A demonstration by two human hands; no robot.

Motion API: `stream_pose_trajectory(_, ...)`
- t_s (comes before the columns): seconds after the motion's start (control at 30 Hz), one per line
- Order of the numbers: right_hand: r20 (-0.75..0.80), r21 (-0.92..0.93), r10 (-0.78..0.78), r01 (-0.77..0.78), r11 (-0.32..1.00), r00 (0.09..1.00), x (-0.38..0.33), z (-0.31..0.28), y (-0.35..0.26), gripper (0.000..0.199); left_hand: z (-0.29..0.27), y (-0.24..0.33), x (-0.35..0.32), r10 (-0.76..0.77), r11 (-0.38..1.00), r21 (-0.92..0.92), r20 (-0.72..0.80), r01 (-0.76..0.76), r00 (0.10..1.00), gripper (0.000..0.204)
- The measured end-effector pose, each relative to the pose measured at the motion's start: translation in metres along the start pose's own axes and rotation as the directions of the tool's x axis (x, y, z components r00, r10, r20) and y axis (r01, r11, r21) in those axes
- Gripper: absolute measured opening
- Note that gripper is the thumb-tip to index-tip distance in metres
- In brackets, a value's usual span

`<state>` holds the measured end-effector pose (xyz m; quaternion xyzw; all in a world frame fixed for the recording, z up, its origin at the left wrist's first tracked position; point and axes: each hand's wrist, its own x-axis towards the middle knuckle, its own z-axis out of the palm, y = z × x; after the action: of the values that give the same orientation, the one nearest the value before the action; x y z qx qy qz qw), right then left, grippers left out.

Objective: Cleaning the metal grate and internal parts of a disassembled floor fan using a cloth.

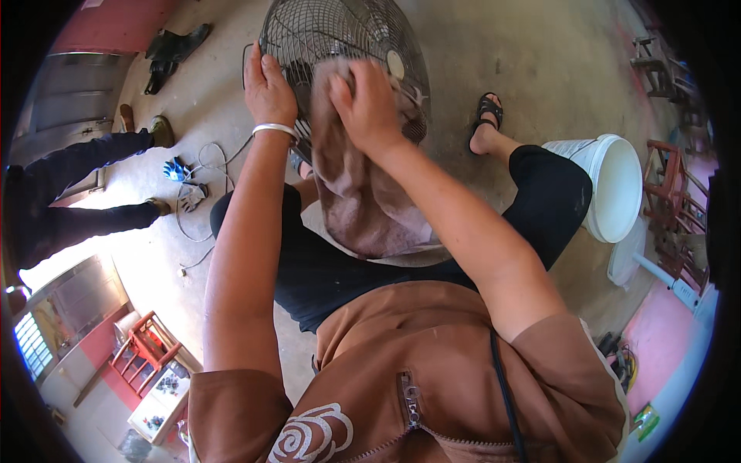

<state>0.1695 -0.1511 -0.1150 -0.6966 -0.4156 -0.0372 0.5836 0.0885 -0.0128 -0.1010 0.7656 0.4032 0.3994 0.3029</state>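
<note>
A large fan (340, 35) with a dark wire guard stands in front of me, between my legs. My left hand (270, 94) is closed round the left edge of its guard, fingers pointing up. In my right hand (370, 108) is a bunched greyish-brown cloth (351, 185), pressed to the front of the guard. The cloth's loose end hangs down toward my lap. Motion blurs the right fingers a little. Behind the hand and cloth, the lower part of the fan is hidden.
A white bucket (617, 189) lies tipped by my right knee. Gloves (191, 193) and a cable (202, 162) are on the floor at left, near a person's legs (93, 166). Dark boots (174, 50) lie farther off. Red wooden stools (670, 181) stand at right.
</note>
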Motion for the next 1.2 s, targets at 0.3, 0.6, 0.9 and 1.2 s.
stream_pose_trajectory(0.3,0.046,0.179,0.419,-0.42,0.89,0.907,-0.002,-0.024,0.05,0.031,0.001,0.012,-0.005,-0.098,0.992,-0.08,0.041,0.101,0.994,0.039)
stream_pose_trajectory(0.6,-0.265,0.016,0.182,-0.184,0.983,0.947,0.161,0.068,0.1,0.027,-0.005,0.038,-0.01,-0.045,0.999,0.005,0.075,0.045,0.996,0.067)
stream_pose_trajectory(0.9,-0.039,0.075,0.171,-0.168,0.983,0.985,0.103,0.054,0.085,0.031,-0.016,0.036,-0.009,-0.061,0.993,0.107,0.063,0.054,0.996,0.076)
stream_pose_trajectory(1.2,-0.081,-0.046,0.375,-0.379,0.924,0.924,0.17,0.041,0.14,0.039,-0.007,0.041,-0.009,0.013,1.0,0.019,0.092,-0.015,0.996,0.082)
